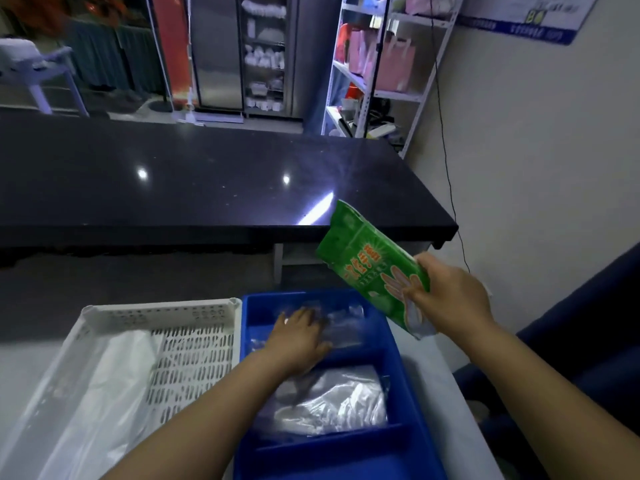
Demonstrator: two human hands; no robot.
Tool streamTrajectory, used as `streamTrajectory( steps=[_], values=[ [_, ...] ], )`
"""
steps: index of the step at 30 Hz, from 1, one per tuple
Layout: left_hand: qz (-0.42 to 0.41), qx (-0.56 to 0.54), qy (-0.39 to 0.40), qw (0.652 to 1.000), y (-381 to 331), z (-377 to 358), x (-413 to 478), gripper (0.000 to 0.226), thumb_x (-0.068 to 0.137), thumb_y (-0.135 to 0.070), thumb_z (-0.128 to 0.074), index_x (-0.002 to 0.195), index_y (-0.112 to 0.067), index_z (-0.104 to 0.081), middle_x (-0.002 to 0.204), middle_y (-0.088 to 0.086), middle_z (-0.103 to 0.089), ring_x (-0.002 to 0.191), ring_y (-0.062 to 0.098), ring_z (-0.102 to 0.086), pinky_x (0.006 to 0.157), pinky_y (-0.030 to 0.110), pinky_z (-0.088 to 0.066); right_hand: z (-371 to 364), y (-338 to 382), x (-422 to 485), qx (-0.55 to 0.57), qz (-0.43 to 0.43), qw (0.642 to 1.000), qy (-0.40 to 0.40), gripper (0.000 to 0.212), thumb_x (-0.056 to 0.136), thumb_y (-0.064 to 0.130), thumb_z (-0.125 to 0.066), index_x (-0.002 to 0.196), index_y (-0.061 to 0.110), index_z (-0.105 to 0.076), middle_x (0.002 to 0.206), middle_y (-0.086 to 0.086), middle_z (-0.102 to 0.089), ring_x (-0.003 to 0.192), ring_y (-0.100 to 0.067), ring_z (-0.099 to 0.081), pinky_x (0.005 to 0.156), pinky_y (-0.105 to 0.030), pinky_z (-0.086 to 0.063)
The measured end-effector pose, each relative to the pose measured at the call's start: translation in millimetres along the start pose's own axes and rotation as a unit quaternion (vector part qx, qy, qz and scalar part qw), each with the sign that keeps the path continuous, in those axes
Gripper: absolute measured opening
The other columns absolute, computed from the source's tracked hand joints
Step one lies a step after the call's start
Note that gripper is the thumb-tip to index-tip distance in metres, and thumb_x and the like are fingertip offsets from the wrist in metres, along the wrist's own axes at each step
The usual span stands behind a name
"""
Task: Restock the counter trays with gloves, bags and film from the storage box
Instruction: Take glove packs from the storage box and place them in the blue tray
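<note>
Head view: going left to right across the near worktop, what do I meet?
From the left: white plastic bags → white perforated tray → left hand, flat on clear film in the far compartment of the blue tray → green glove pack → right hand gripping it.

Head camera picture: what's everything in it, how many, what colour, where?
green glove pack: one, green, above blue tray's far right corner
blue tray: one, blue, divided, near right
clear plastic packs: at least two, see-through, blue tray's far and middle compartments
white tray: one, white, slotted, left of blue tray
white bag: one, white, in white tray
counter: one, black, beyond the trays
shelf rack: one, white, far right
left hand: one, resting on far compartment's plastic
right hand: one, gripping green glove pack
</note>
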State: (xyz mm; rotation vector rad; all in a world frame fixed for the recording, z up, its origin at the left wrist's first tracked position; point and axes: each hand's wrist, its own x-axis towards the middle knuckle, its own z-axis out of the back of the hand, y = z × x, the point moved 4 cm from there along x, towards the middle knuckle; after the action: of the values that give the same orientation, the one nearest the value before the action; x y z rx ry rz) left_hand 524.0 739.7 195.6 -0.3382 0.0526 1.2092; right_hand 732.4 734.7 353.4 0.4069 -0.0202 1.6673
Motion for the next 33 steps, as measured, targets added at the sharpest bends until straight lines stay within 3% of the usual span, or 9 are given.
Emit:
streamTrajectory(
  steps=[2, 5, 8, 11, 15, 23, 26, 29, 33],
  values=[
    [0.031, -0.038, 0.017, 0.999, 4, -5, 7, 0.061, 0.092, -0.052, -0.034, 0.145, -0.026, -0.02, 0.156, 0.007, -0.017, 0.141, 0.028, -0.019, 0.111, 0.051, -0.019, -3, -4, 3, 0.005, 0.0, 1.0, 0.0, 0.019, 0.078, 0.027, -0.067, 0.09, 0.026, -0.053, 0.076, -0.001, -0.067, 0.068, -0.028, -0.061, 0.051, -0.032, -0.041],
    [0.066, -0.064, 0.019, 0.996, 10, -10, 11, 0.064, 0.088, -0.057, -0.038, 0.143, -0.028, -0.023, 0.148, 0.009, -0.032, 0.129, 0.032, -0.035, 0.102, 0.047, -0.031, -8, -9, 8, -0.007, 0.02, 1.0, -0.003, 0.022, 0.077, 0.027, -0.069, 0.093, 0.027, -0.054, 0.076, -0.001, -0.068, 0.065, -0.027, -0.059, 0.049, -0.029, -0.033],
    [0.098, -0.119, 0.031, 0.988, 11, -11, 12, 0.063, 0.083, -0.058, -0.046, 0.137, -0.026, -0.034, 0.131, 0.01, -0.047, 0.116, 0.031, -0.048, 0.083, 0.035, -0.041, -13, -9, 12, -0.029, 0.062, 0.998, -0.002, 0.026, 0.077, 0.028, -0.069, 0.098, 0.026, -0.056, 0.078, -0.002, -0.068, 0.065, -0.026, -0.059, 0.05, -0.027, -0.031],
    [0.14, -0.141, 0.033, 0.98, 10, -10, 13, 0.045, 0.081, -0.054, -0.052, 0.109, -0.019, -0.058, 0.113, 0.009, -0.063, 0.1, 0.028, -0.059, 0.068, 0.028, -0.038, -16, -7, 18, -0.033, 0.109, 0.994, -0.003, 0.028, 0.076, 0.025, -0.071, 0.101, 0.022, -0.058, 0.08, -0.006, -0.068, 0.065, -0.027, -0.059, 0.05, -0.028, -0.035],
    [0.167, -0.19, 0.037, 0.967, 7, -12, 11, 0.031, 0.082, -0.045, -0.051, 0.083, -0.017, -0.063, 0.096, 0.012, -0.065, 0.086, 0.028, -0.058, 0.064, 0.028, -0.038, -21, -9, 29, -0.012, 0.129, 0.991, 0.019, 0.028, 0.078, 0.027, -0.069, 0.104, 0.022, -0.059, 0.084, -0.005, -0.069, 0.069, -0.028, -0.061, 0.055, -0.031, -0.044],
    [0.134, -0.162, 0.047, 0.977, 4, -4, 5, 0.048, 0.082, -0.051, -0.056, 0.114, -0.016, -0.054, 0.118, 0.008, -0.061, 0.103, 0.028, -0.058, 0.072, 0.031, -0.04, -32, -12, 45, 0.005, 0.166, 0.985, 0.039, 0.029, 0.078, 0.029, -0.069, 0.105, 0.025, -0.058, 0.087, -0.003, -0.069, 0.073, -0.027, -0.062, 0.055, -0.027, -0.034],
    [0.122, -0.137, 0.048, 0.982, 2, 5, 1, 0.039, 0.079, -0.046, -0.062, 0.107, -0.02, -0.059, 0.108, 0.005, -0.065, 0.095, 0.025, -0.06, 0.069, 0.029, -0.041, -33, -7, 47, 0.014, 0.178, 0.982, 0.058, 0.03, 0.08, 0.028, -0.067, 0.109, 0.025, -0.058, 0.092, -0.005, -0.069, 0.078, -0.028, -0.063, 0.057, -0.029, -0.039],
    [0.099, -0.102, -0.019, 0.99, -5, 22, -9, 0.02, 0.079, -0.034, -0.063, 0.093, -0.019, -0.063, 0.098, 0.006, -0.067, 0.09, 0.027, -0.06, 0.063, 0.028, -0.036, -29, 2, 52, 0.028, 0.187, 0.98, 0.058, 0.031, 0.08, 0.026, -0.067, 0.11, 0.024, -0.058, 0.093, -0.006, -0.069, 0.082, -0.029, -0.063, 0.062, -0.034, -0.046],
    [0.047, -0.007, -0.155, 0.987, -23, 36, -41, 0.012, 0.076, -0.026, -0.064, 0.084, -0.017, -0.062, 0.086, 0.007, -0.065, 0.082, 0.027, -0.058, 0.06, 0.031, -0.038, -25, 23, 57, 0.057, 0.219, 0.973, 0.042, 0.035, 0.078, 0.023, -0.068, 0.112, 0.023, -0.059, 0.092, -0.008, -0.069, 0.082, -0.032, -0.063, 0.065, -0.039, -0.051]
  ],
)
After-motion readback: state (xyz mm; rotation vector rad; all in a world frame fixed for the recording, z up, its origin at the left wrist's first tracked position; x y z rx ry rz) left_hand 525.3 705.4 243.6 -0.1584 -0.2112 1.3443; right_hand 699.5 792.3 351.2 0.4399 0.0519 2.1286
